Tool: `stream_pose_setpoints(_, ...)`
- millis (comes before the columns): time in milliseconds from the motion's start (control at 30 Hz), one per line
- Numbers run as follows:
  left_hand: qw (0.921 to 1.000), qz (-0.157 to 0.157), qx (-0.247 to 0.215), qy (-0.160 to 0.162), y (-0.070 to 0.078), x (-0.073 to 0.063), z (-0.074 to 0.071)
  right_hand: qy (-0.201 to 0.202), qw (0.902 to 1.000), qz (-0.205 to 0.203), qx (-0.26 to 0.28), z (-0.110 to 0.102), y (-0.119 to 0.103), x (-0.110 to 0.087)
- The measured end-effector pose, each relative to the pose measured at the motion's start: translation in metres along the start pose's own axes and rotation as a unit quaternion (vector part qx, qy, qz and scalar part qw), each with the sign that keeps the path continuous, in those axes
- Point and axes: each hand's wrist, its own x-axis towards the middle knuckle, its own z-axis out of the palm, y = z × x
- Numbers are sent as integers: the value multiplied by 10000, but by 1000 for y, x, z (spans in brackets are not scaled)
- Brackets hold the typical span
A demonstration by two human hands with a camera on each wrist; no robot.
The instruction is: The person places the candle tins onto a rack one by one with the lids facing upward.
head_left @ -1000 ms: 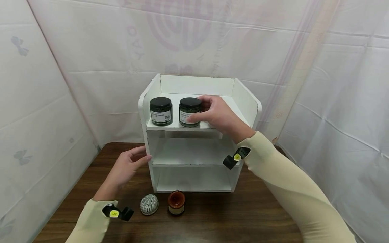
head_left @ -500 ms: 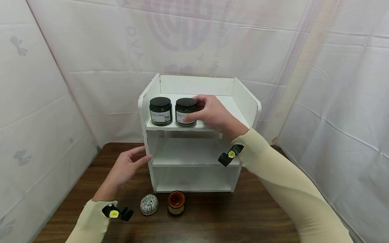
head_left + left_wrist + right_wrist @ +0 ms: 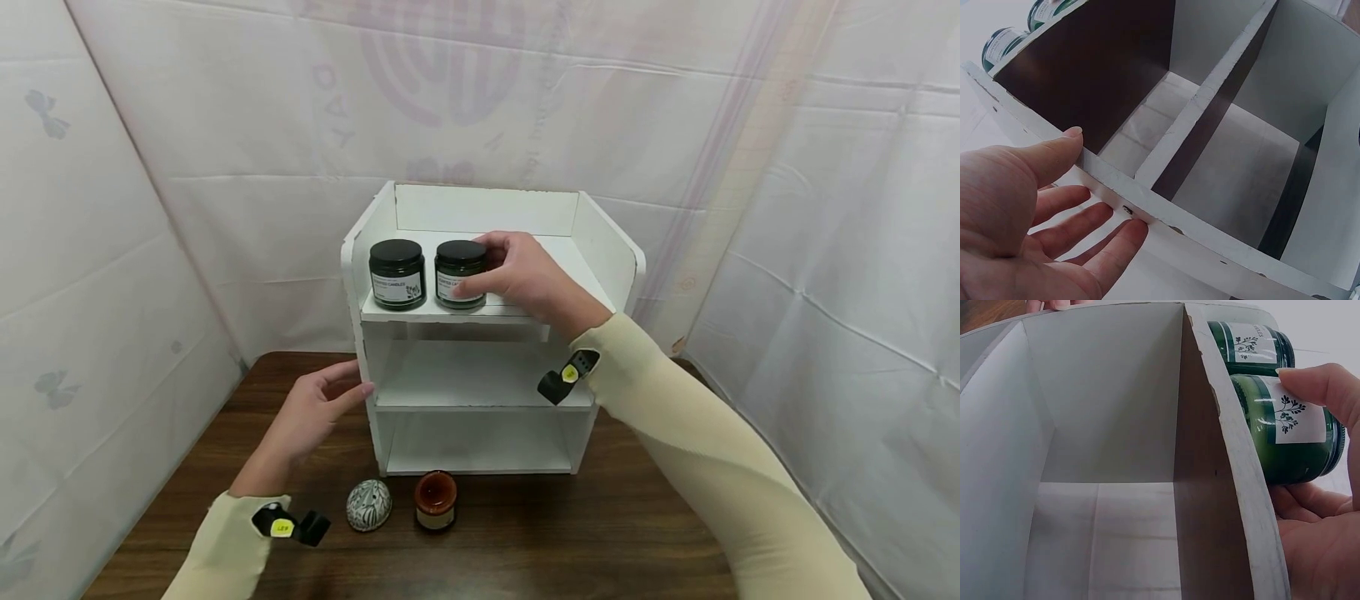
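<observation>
On the top board of a white shelf unit (image 3: pixel 480 442), my right hand (image 3: pixel 525 275) holds a dark green candle jar (image 3: pixel 460 276) with a black lid. Its thumb lies across the front label; the other fingers are behind the jar. Just left of it stands a matching candle jar (image 3: pixel 397 275), with a narrow gap between the two in the head view. My left hand (image 3: pixel 311 417) rests at the unit's left side panel. In the left wrist view, its thumb (image 3: pixel 1063 153) is at the front edge and the fairly straight fingers touch the outer face.
A black-and-white patterned round object (image 3: pixel 368 505) and a small amber jar (image 3: pixel 435 502) sit on the dark wooden table (image 3: pixel 585 533) before the unit. High side walls flank the top board. White sheeting (image 3: pixel 262 250) hangs behind and on both sides.
My right hand has brought its candle jar slightly left, closer to the other jar. Most of that shift came in the first half second. The left hand stays where it was.
</observation>
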Motion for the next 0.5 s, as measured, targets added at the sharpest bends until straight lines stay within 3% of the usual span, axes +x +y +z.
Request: stream_pose_setpoints(500,9999,100,-22,8,-2,2,1,-116,9999,50,100,-1,1,5)
